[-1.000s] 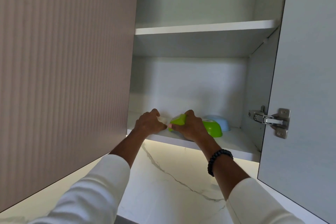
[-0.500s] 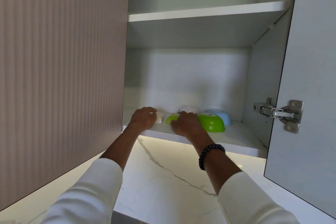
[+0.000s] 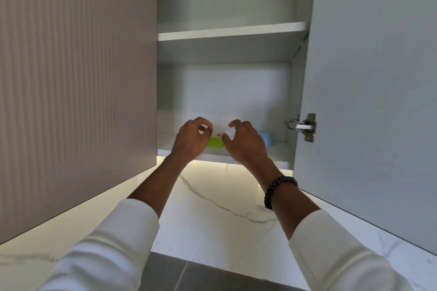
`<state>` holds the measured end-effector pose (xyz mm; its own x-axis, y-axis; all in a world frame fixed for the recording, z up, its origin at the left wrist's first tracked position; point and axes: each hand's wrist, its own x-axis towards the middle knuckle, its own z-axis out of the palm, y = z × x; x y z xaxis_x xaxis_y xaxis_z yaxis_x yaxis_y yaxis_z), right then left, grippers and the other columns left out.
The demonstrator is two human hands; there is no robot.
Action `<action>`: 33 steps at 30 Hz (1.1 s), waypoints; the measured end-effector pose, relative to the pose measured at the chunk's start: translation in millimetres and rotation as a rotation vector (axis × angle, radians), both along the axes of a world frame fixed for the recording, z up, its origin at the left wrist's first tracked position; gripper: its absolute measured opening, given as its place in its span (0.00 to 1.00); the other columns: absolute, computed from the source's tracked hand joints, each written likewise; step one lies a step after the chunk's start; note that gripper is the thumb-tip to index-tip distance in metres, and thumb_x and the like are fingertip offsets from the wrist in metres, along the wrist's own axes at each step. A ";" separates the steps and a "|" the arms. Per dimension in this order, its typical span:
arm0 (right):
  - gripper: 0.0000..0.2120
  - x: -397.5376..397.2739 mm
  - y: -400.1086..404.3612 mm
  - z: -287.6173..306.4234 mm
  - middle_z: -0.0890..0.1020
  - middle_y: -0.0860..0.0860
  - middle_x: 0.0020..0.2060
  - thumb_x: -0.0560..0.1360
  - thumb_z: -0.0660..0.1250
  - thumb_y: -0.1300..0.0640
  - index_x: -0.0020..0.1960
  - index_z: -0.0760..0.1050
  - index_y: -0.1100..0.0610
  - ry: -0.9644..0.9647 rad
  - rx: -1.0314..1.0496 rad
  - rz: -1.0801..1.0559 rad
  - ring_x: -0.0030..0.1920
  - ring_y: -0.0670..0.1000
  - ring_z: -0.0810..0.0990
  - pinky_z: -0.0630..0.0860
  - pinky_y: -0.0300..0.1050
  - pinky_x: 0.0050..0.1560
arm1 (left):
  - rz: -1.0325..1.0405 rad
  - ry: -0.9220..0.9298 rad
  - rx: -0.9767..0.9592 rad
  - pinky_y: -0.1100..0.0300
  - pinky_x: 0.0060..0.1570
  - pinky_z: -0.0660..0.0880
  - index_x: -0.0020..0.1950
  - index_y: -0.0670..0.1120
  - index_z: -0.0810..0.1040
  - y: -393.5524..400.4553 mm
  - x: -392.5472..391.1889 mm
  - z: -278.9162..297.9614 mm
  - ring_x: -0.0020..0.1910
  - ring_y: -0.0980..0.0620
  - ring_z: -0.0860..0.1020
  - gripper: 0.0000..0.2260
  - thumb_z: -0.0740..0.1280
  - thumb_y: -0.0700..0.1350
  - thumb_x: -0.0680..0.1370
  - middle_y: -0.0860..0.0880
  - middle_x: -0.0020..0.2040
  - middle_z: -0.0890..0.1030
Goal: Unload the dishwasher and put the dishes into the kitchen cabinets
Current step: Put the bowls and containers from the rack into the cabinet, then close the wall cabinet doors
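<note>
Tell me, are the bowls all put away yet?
Some are. A bright green plastic bowl and a pale blue bowl sit on the white cabinet's bottom shelf. The left hand and right hand hover there, fingers loosely curled, holding nothing. The dishwasher is out of view, so what is left is unknown.

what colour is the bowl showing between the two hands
Lime green bowl, on the lower shelf; head view shows it.
</note>
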<state>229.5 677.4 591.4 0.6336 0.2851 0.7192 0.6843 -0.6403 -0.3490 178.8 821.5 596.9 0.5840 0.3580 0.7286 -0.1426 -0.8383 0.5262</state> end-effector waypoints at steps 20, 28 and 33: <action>0.14 -246.3 -323.4 5.4 0.78 0.51 0.56 0.79 0.62 0.47 0.62 0.73 0.51 -0.121 0.155 -0.084 0.55 0.53 0.79 0.73 0.50 0.56 | -0.211 -0.098 0.041 0.59 0.49 0.76 0.52 0.51 0.78 -338.7 -221.2 9.1 0.47 0.54 0.78 0.03 0.67 0.47 0.79 0.52 0.50 0.80; 0.15 -291.7 -437.9 24.4 0.77 0.52 0.58 0.78 0.66 0.51 0.63 0.72 0.53 -0.272 0.383 -0.249 0.55 0.52 0.77 0.76 0.47 0.56 | -0.358 -0.181 0.089 0.63 0.48 0.75 0.56 0.49 0.77 -450.9 -236.3 25.5 0.49 0.52 0.78 0.07 0.66 0.49 0.80 0.49 0.54 0.79; 0.30 -283.3 -467.0 20.8 0.70 0.55 0.71 0.79 0.66 0.50 0.77 0.59 0.54 0.044 0.350 -0.163 0.68 0.56 0.73 0.72 0.50 0.65 | -0.383 -0.172 0.173 0.63 0.53 0.73 0.62 0.51 0.75 -490.1 -231.8 27.9 0.56 0.50 0.78 0.12 0.66 0.50 0.80 0.48 0.61 0.76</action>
